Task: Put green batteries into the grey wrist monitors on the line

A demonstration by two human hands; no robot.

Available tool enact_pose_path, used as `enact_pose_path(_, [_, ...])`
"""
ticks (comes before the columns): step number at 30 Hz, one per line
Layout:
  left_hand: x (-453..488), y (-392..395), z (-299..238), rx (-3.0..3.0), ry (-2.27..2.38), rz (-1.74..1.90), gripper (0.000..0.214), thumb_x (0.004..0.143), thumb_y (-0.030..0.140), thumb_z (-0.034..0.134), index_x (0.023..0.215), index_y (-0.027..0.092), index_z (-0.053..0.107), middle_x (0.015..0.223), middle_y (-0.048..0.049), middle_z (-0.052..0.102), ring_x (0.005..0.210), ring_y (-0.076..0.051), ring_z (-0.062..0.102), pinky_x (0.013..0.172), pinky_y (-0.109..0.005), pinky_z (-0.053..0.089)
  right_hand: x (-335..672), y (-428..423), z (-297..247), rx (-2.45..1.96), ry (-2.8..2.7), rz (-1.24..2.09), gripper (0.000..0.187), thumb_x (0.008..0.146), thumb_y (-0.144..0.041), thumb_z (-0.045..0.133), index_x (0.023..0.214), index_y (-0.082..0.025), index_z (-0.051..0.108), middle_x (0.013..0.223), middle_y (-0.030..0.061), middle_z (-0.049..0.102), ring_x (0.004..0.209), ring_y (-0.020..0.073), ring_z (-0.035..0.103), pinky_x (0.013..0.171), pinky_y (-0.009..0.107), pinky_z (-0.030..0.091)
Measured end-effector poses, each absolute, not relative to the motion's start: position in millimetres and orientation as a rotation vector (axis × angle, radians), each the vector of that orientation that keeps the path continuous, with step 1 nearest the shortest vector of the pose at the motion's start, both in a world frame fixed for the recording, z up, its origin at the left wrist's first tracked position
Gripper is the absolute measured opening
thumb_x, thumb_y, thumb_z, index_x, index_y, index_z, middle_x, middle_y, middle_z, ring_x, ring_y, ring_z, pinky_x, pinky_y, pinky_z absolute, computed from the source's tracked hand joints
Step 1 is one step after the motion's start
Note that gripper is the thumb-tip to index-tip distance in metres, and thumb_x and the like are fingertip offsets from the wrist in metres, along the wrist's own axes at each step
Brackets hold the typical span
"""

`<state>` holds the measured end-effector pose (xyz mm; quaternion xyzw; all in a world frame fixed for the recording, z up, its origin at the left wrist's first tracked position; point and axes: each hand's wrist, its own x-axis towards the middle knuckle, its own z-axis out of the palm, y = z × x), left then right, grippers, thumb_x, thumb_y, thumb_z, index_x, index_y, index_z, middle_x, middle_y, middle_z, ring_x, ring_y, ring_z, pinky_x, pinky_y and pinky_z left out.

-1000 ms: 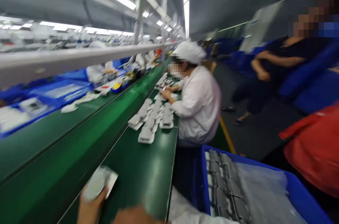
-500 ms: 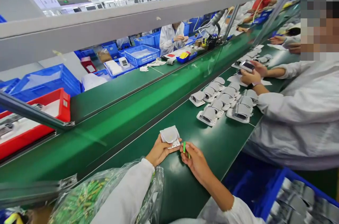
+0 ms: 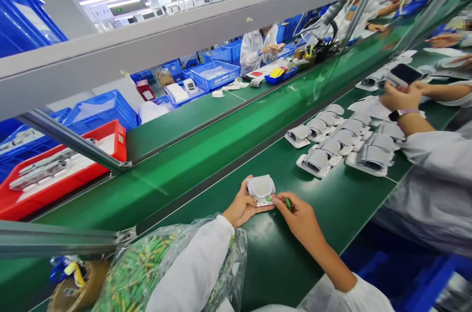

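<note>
My left hand (image 3: 241, 207) grips a white wrist blood pressure monitor (image 3: 262, 188) with its folded cuff on top, above the green table. At the monitor's near edge, the fingertips of my right hand (image 3: 295, 211) pinch a small green battery (image 3: 269, 198) against the white case. A second green battery (image 3: 288, 204) is tucked among the curled fingers of that hand. Beneath my left forearm lies a clear plastic bag (image 3: 143, 265) full of loose green and gold batteries.
Several similar monitors with cuffs (image 3: 342, 140) stand in rows to the right. Beside them, a co-worker's hands (image 3: 401, 98) hold another monitor. A green conveyor belt (image 3: 206, 140) runs behind, with a red tray (image 3: 110, 167) across it. A tape roll (image 3: 79, 287) lies at lower left.
My right hand has brought a battery from just beside the monitor onto its near edge. The camera view has swung left, so everything appears further right.
</note>
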<state>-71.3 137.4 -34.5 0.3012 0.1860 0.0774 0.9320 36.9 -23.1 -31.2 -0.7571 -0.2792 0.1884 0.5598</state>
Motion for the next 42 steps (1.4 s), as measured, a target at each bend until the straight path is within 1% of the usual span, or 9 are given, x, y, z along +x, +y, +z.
enact_pose_path(5, [-71,135,-39,0.619,0.395,0.201,0.101,0.05,-0.005,0.063,0.14,0.037,0.042,0.143,-0.0075,0.054,0.126,-0.036,0.065,0.114,-0.07,0.042,33,-20,-33,-1.764,-0.743,0.372,0.044,0.091,-0.062,0.061,0.098,-0.021,0.075,0.094,0.0081,0.073,0.079,0.0217,0.063,0.072,0.034,0.049])
enact_pose_path(9, [-70,131,-43,0.638,0.404,0.237,0.1,0.048,-0.005,0.067,0.136,0.037,0.044,0.148,-0.0083,0.049,0.123,-0.037,0.066,0.111,-0.071,0.045,31,-20,-45,-1.83,-0.606,0.419,0.053,0.083,-0.069,0.069,0.103,-0.021,0.075,0.09,0.0069,0.075,0.069,0.0201,0.062,0.065,0.033,0.049])
enact_pose_path(12, [-69,130,-44,0.653,0.424,0.275,0.102,0.048,-0.005,0.067,0.137,0.039,0.045,0.15,-0.0074,0.048,0.124,-0.034,0.065,0.111,-0.067,0.047,31,-17,-48,-1.793,-0.649,0.391,0.05,0.082,-0.069,0.07,0.097,-0.021,0.077,0.09,0.0069,0.075,0.072,0.021,0.064,0.068,0.034,0.051])
enact_pose_path(16, [-70,129,-41,0.655,0.438,0.289,0.099,0.051,-0.003,0.07,0.138,0.038,0.047,0.149,-0.0072,0.049,0.122,-0.032,0.066,0.11,-0.062,0.049,26,-10,-45,-1.694,-0.754,0.263,0.038,0.089,-0.06,0.07,0.091,-0.022,0.077,0.097,0.0086,0.074,0.087,0.0238,0.07,0.078,0.036,0.055])
enact_pose_path(24, [-72,127,-39,0.635,0.456,0.294,0.103,0.055,-0.001,0.081,0.144,0.039,0.046,0.139,-0.0069,0.057,0.107,-0.026,0.071,0.1,-0.048,0.057,16,-12,-36,-1.714,-1.101,0.131,0.024,0.101,-0.039,0.058,0.086,-0.024,0.069,0.09,0.0079,0.066,0.074,0.0205,0.063,0.068,0.034,0.051])
enact_pose_path(28, [-71,128,-38,0.645,0.468,0.294,0.1,0.055,0.001,0.085,0.14,0.037,0.047,0.137,-0.0066,0.057,0.104,-0.024,0.07,0.095,-0.044,0.058,23,-13,-33,-1.733,-1.257,0.165,0.021,0.102,-0.032,0.053,0.092,-0.024,0.07,0.094,0.009,0.068,0.086,0.0236,0.066,0.079,0.036,0.053])
enact_pose_path(31, [-70,129,-36,0.668,0.493,0.304,0.103,0.053,0.0,0.086,0.14,0.036,0.044,0.14,-0.0072,0.056,0.106,-0.023,0.069,0.097,-0.045,0.057,32,-14,-32,-1.73,-1.319,0.232,0.024,0.1,-0.028,0.05,0.099,-0.022,0.073,0.099,0.01,0.069,0.091,0.024,0.067,0.084,0.038,0.053])
enact_pose_path(37, [-67,126,-29,0.792,0.553,0.34,0.101,0.056,0.01,0.095,0.137,0.034,0.037,0.144,-0.0107,0.057,0.112,-0.03,0.072,0.108,-0.055,0.051,49,-26,-44,-1.664,-1.01,0.379,0.034,0.095,-0.031,0.048,0.101,-0.023,0.081,0.092,0.0068,0.067,0.079,0.0195,0.065,0.072,0.034,0.053])
enact_pose_path(42, [-67,125,-24,0.818,0.556,0.356,0.098,0.061,0.019,0.098,0.135,0.033,0.035,0.135,-0.0121,0.064,0.109,-0.032,0.075,0.111,-0.062,0.047,41,-32,-44,-1.535,-0.486,0.496,0.046,0.087,-0.05,0.072,0.122,-0.022,0.075,0.116,0.0116,0.077,0.108,0.027,0.071,0.096,0.044,0.056])
